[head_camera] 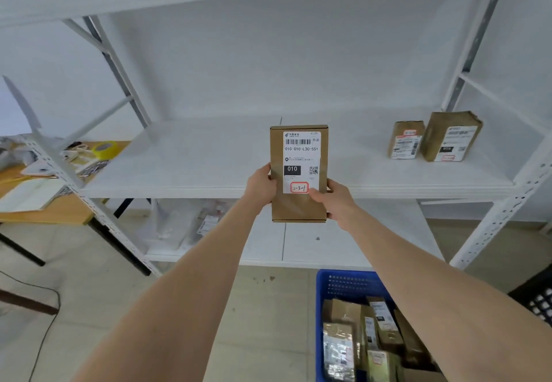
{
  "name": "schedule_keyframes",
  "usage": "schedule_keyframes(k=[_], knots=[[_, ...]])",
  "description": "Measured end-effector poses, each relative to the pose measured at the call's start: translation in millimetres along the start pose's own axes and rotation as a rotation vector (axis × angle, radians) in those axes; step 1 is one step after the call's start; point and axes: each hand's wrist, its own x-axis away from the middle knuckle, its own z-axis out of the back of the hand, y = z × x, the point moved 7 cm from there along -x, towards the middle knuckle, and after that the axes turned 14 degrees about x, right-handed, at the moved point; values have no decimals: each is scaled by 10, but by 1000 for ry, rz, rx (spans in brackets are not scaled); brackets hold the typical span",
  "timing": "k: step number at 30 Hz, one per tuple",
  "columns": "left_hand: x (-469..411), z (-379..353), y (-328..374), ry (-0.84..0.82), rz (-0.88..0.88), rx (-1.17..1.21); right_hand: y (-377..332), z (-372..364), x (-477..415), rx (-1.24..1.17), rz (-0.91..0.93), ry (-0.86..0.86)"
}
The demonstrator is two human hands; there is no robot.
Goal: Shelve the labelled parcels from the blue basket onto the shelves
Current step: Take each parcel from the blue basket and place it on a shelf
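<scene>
I hold a flat brown cardboard parcel point(298, 205) upright in front of the white middle shelf point(194, 169). Its white label faces me, with a barcode, "010" and a red-framed handwritten sticker. My left hand point(260, 186) grips its left edge and my right hand point(336, 200) grips its right edge, thumb next to the sticker. The blue basket point(343, 286) stands on the floor at the lower right with several brown and silver parcels inside. Two labelled brown parcels point(405, 139) point(451, 136) stand upright on the right end of that shelf.
White metal uprights point(504, 211) frame the shelving. A lower shelf point(343, 247) holds clear plastic bags point(185, 226) at its left. A wooden table point(56, 211) with a yellow tape roll point(103, 149) and papers stands to the left. A black crate point(537, 301) is at the right edge.
</scene>
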Motion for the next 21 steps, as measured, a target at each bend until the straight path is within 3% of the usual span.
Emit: schedule_keyframes(k=[7, 21], knots=[[-271, 1322, -598, 89, 53, -92, -393, -1265, 24, 45, -31, -42], [-1186, 2734, -1404, 167, 207, -70, -732, -2991, -953, 70, -95, -185]])
